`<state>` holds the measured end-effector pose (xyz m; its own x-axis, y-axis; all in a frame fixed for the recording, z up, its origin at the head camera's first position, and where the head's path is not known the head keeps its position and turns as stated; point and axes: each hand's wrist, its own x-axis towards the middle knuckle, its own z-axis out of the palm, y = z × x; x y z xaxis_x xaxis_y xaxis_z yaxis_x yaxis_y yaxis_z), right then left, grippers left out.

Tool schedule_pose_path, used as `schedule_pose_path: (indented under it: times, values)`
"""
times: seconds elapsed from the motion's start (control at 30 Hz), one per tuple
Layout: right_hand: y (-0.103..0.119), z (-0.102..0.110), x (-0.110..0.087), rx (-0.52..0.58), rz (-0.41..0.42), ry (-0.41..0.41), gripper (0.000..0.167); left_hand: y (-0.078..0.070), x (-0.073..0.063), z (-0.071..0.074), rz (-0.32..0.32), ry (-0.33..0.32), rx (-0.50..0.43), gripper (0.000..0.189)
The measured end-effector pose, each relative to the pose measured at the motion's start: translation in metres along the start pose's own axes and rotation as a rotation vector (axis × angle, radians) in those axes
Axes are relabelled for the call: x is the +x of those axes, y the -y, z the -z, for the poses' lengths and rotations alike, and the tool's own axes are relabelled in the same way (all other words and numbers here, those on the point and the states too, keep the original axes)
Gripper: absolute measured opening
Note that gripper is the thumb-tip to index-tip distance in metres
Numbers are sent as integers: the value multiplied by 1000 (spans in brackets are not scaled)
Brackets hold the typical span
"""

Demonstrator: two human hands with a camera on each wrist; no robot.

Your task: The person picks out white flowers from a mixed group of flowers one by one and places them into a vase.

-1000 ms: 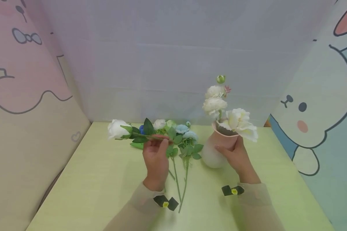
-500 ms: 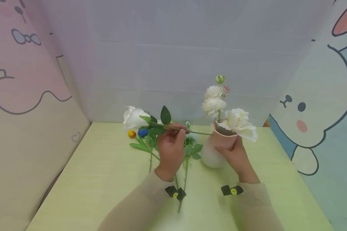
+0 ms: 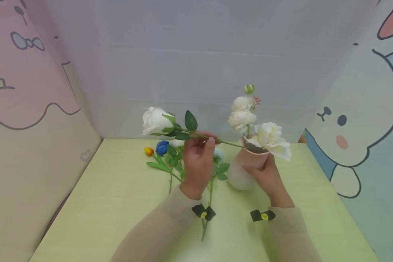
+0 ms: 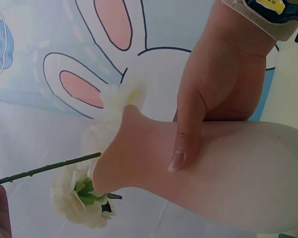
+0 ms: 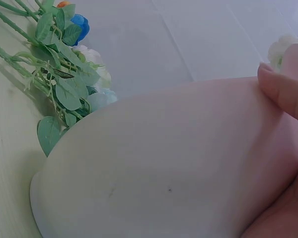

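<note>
My left hand pinches the stem of a white rose, its bloom pointing left and its stem slanting down to the right. The cut end of the stem is right at the rim of a pink-and-white vase. Around the vase's neck my right hand holds it, thumb across the front in the left wrist view. White ranunculus blooms and a white lily-like flower stand in the vase. The right hand's fingers behind the neck are mostly hidden.
Left of the vase, loose flowers lie on the table: a blue rose, an orange tulip, and pale blue blooms with green leaves. A pale wall stands behind, with cartoon-printed panels on both sides.
My left hand has moved right and up with the white rose, bringing its stem end to the vase mouth. The blue rose and orange tulip are uncovered. The right hand stays on the vase.
</note>
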<state>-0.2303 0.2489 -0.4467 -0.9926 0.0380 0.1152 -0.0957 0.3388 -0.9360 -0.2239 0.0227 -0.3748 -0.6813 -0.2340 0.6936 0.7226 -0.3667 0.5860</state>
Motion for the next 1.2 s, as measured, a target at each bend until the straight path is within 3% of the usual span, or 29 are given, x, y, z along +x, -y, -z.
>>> schedule_pose_path:
  times: [0.2,0.4,0.63,0.87,1.07,1.2]
  values:
    - [-1,-1,1,-7,-6,-3,89,7,2,-8,32,28,31,13]
    - [0,-1,0,7,-18,-6,91,13,5,-14,28,57,127,14]
    - [1,0,-1,1,-23,-8,92,16,8,-19,6,97,170,14]
    - [3,0,-1,2,-28,0,95,17,14,-28,25,158,230,11]
    - [5,1,-1,-3,-31,3,95,19,18,-30,30,209,324,11]
    - [5,1,-1,-1,-30,4,95,21,18,-30,49,231,329,15]
